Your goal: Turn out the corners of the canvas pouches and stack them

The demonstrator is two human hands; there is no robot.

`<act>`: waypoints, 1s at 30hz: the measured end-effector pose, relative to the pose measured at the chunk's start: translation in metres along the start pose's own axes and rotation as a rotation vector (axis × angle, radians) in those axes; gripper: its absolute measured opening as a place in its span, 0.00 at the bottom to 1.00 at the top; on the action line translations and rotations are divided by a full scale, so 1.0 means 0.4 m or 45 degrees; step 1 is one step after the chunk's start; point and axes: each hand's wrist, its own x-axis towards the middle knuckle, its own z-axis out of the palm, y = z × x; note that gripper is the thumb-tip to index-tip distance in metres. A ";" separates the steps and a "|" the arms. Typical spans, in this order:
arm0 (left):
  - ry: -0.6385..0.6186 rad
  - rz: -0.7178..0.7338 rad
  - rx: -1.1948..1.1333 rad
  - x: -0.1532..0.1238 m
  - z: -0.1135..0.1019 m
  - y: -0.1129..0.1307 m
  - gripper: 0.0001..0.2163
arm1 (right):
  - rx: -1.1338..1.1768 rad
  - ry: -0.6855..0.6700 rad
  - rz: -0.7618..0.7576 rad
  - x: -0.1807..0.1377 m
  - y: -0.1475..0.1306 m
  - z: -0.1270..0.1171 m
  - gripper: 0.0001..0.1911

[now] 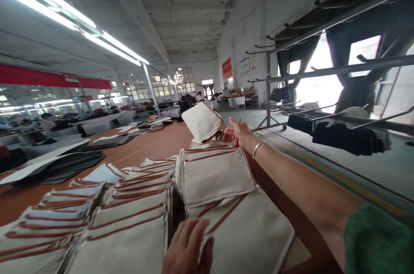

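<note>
My right hand [238, 133] is stretched far out along the brown table [145, 146]. It lifts a cream fabric piece with red-brown trim [202, 121] off the far stack, and a small red-handled tool sticks up from the same fist. A silver bangle [257, 149] sits on that wrist. My left hand [187, 248] lies flat, fingers apart, on the near stacks of cream pieces [129, 213]. More stacks of the same pieces [215, 174] run between the two hands.
Dark and white sheet material [54, 164] is piled at the left of the table. A metal rack with dark goods [343, 133] stands to the right across the aisle. Other people work at distant tables [48, 123].
</note>
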 end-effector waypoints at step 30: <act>-0.303 -0.235 -0.230 0.500 0.168 -0.150 0.15 | 0.011 0.352 -0.129 -0.133 0.354 -0.287 0.15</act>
